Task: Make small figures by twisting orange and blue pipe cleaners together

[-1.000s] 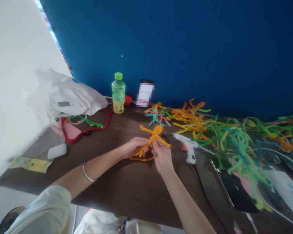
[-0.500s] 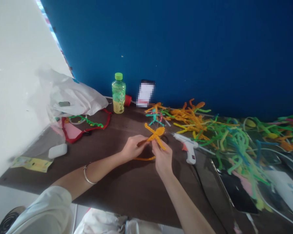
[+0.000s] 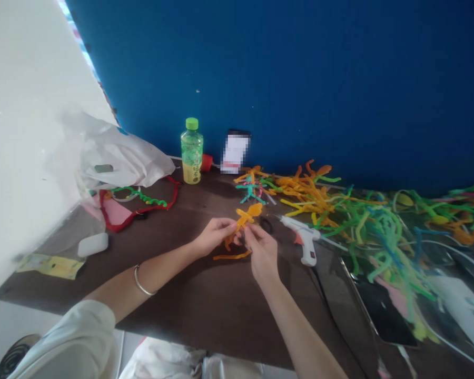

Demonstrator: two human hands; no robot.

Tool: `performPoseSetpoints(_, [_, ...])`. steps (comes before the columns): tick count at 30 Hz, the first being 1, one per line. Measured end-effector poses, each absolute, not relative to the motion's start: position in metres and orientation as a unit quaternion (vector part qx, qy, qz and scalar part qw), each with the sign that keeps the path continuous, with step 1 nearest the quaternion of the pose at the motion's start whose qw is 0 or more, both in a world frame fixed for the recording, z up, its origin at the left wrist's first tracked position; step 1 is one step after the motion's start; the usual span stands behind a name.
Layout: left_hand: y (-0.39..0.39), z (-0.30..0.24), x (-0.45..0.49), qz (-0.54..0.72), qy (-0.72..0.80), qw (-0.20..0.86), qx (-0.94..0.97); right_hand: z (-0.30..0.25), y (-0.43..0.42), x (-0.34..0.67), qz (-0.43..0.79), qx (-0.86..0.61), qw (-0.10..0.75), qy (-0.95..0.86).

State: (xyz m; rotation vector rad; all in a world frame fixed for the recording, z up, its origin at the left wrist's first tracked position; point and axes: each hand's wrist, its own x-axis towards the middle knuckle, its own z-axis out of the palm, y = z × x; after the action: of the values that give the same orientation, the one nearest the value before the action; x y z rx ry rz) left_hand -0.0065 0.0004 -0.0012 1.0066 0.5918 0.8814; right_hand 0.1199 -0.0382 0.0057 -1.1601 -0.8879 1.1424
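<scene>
Between my two hands is an orange pipe-cleaner figure [image 3: 249, 213] with a rounded head and short arms, held over the middle of the table. My left hand [image 3: 217, 235] pinches its lower left side between thumb and finger. From the right, my right hand [image 3: 263, 247] grips its lower part, with the fingers curled. The figure's lower end is partly hidden by the fingers. Below them an orange pipe cleaner [image 3: 231, 257] lies on the dark tabletop [image 3: 189, 316]. A small teal pipe-cleaner figure [image 3: 251, 189] rests just beyond my hands.
A white hot glue gun [image 3: 303, 237] with a black cord lies right of my hands. Behind it spreads a heap of orange and green pipe cleaners [image 3: 319, 195]. A phone [image 3: 379, 305], a bottle [image 3: 191, 152], a plastic bag [image 3: 122, 158] and a white case [image 3: 93, 245] surround the work area.
The orange figure has turned and sits a little lower and further left; its arms now look shorter and folded in. My fingers have shifted along it, while the surroundings stay put.
</scene>
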Motion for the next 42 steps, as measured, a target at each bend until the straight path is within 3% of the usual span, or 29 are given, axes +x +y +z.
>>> performPoseSetpoints(10, [0.000,0.009,-0.010,0.331,0.167,0.882,0.291,0.007,-0.038,0.121,0.447,-0.554,0.565,-0.418])
performPoseSetpoints(20, [0.001,0.013,-0.015,0.218,0.101,0.955,0.176,0.010,-0.040,0.116,0.616,-0.449,0.561,-0.322])
performPoseSetpoints(25, [0.000,0.012,-0.015,0.184,0.140,0.952,0.201,0.016,-0.040,0.119,0.627,-0.433,0.577,-0.294])
performPoseSetpoints(30, [-0.003,0.007,-0.005,0.326,0.236,0.855,0.326,0.016,-0.038,0.121,0.597,-0.443,0.604,-0.287])
performPoseSetpoints(35, [-0.002,0.005,-0.005,0.504,0.361,0.624,0.475,0.013,-0.035,0.123,0.535,-0.484,0.640,-0.265])
performPoseSetpoints(38, [-0.004,0.006,-0.007,0.515,0.387,0.475,0.599,0.009,-0.034,0.123,0.517,-0.502,0.642,-0.263])
performPoseSetpoints(42, [-0.009,0.004,-0.006,0.462,0.402,0.415,0.673,0.007,-0.035,0.121,0.507,-0.518,0.638,-0.259])
